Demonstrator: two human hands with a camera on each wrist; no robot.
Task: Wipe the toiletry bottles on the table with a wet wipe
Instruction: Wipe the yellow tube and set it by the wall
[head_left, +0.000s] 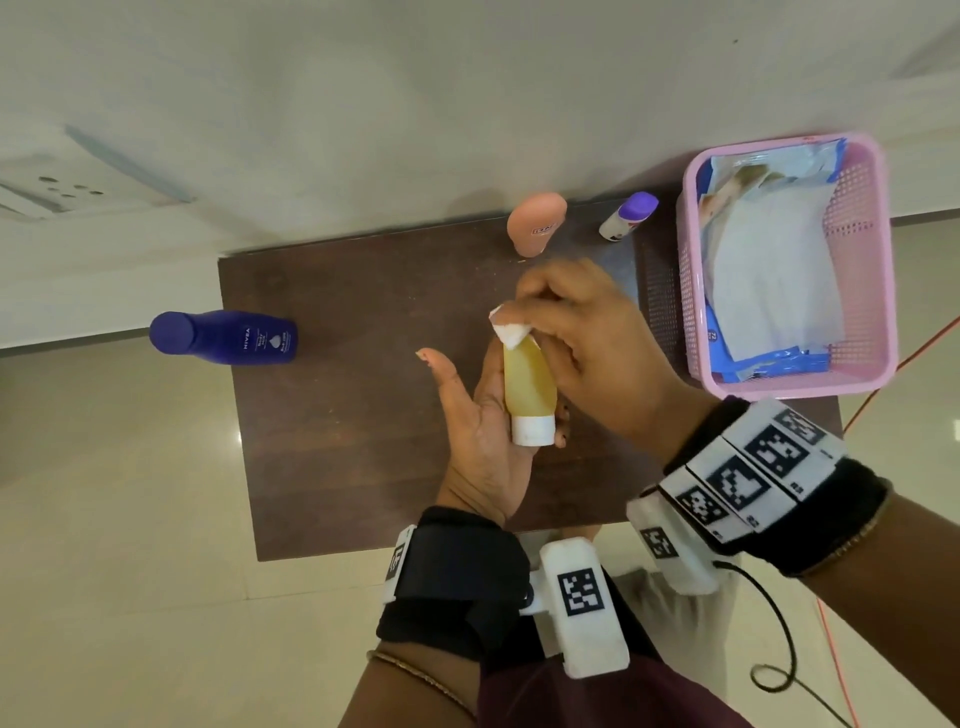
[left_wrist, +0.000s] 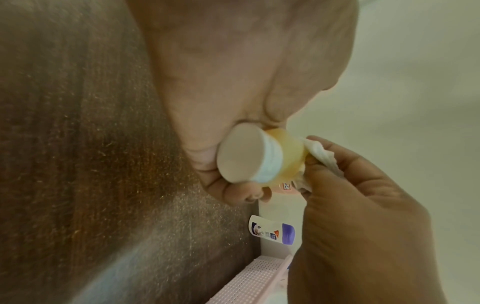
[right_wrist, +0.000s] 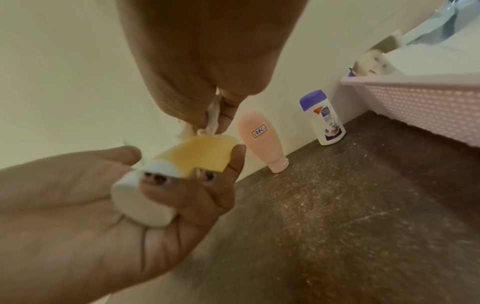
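Note:
My left hand (head_left: 488, 431) grips a small yellow tube bottle (head_left: 527, 384) with a white cap (head_left: 532, 431), its fingers curled round the cap end (right_wrist: 145, 203). My right hand (head_left: 582, 332) pinches a folded white wet wipe (head_left: 511, 332) against the tube's far end (right_wrist: 207, 144). In the left wrist view the wipe (left_wrist: 319, 156) sits against the yellow body (left_wrist: 288, 152). A dark blue Nivea bottle (head_left: 223, 338) stands at the table's left edge. A peach tube (head_left: 535, 223) and a white bottle with a purple cap (head_left: 626, 215) stand by the wall.
A pink plastic basket (head_left: 862, 291) holding a wet-wipe packet (head_left: 769, 270) sits at the right end of the dark brown table (head_left: 337, 415). A white wall runs behind the table. An orange cable (head_left: 831, 623) trails on the tiled floor to the right.

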